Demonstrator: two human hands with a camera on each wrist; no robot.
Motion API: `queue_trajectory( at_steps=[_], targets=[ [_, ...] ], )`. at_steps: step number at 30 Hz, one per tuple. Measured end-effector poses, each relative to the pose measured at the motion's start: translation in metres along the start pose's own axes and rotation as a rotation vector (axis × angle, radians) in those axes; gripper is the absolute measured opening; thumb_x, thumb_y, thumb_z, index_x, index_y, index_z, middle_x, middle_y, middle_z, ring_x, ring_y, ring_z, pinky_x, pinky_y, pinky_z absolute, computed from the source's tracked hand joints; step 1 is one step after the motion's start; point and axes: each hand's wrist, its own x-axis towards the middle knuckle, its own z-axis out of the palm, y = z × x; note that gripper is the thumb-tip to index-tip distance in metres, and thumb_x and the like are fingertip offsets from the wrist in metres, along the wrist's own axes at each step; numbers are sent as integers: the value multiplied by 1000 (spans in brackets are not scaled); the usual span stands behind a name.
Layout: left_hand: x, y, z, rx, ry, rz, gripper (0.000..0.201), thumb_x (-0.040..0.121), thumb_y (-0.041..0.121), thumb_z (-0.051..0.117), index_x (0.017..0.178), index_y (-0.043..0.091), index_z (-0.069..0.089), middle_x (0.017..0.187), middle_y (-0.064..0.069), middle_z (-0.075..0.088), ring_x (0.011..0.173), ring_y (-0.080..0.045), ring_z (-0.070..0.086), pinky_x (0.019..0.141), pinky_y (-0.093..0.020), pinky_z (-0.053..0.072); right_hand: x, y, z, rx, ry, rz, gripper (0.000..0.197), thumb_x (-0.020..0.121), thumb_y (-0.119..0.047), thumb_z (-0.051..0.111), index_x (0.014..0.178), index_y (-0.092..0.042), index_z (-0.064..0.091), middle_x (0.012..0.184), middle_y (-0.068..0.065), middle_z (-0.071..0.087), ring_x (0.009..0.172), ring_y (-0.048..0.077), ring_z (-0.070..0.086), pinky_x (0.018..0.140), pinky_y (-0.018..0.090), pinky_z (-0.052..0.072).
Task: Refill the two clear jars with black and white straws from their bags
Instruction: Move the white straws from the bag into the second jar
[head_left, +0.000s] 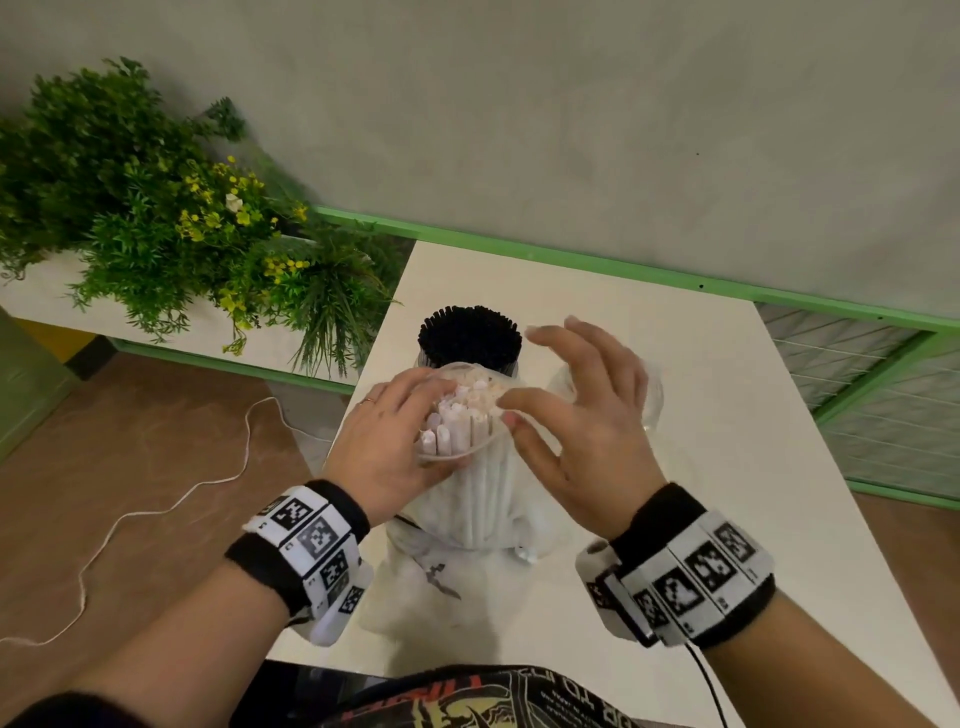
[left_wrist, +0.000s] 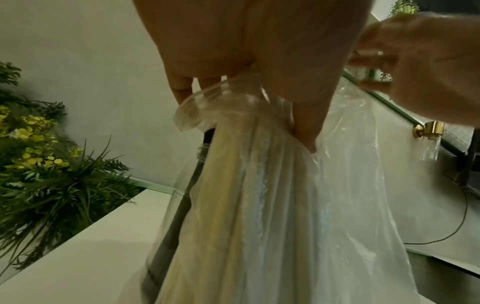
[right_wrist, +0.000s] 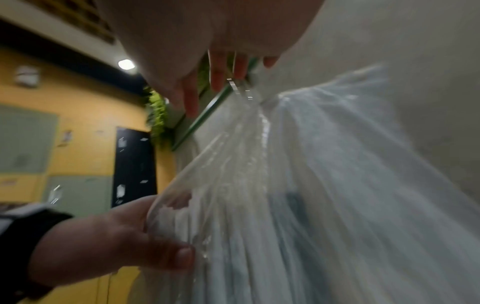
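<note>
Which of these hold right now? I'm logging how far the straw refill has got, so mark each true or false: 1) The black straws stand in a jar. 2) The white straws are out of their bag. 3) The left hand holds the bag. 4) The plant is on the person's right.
1) True: the black straws stand upright in a clear jar on the table.
2) False: the white straws are inside their clear bag.
3) True: the left hand grips the bag near its open top.
4) False: the plant is on the person's left, beside the table.
</note>
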Motion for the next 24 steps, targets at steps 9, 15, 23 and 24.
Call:
queue_trajectory(
  at_steps=[9, 15, 23, 24],
  targets=[
    [0, 1, -3, 20, -16, -14, 82, 64, 58, 73, 133, 23, 44, 134, 4, 43, 116, -20, 49, 97, -43, 44, 22, 10, -11, -175, -462, 234, 16, 88, -35, 61, 93, -22, 69, 99, -5, 65, 88, 21, 63, 106, 43, 31],
    [-2, 16, -16, -23, -61, -64, 96, 62, 94, 32, 131, 28, 44, 130, 10, 43, 115, -12, 47, 97, -40, 43, 16, 19, -10, -29, -709, 355, 76, 83, -28, 64, 148, -29, 26, 135, -8, 47, 107, 14, 57, 106, 37, 26],
    [2, 26, -12, -38, -71, -161, 99, 52, 74, 72, 134, 31, 36, 120, 9, 36, 112, -13, 48, 95, -31, 42, -16, 24, 18, 190, -693, 456, 104, 64, -54, 81, 147, -37, 21, 129, -12, 49, 111, 10, 52, 110, 40, 21],
    [1, 25, -12, -55, -85, -165, 102, 53, 71, 75, 137, 33, 32, 121, 9, 33, 112, -14, 48, 94, -31, 43, -19, 24, 22, 214, -671, 460, 103, 62, -57, 81, 146, -38, 24, 128, -13, 50, 106, 8, 54, 109, 38, 22]
  ],
)
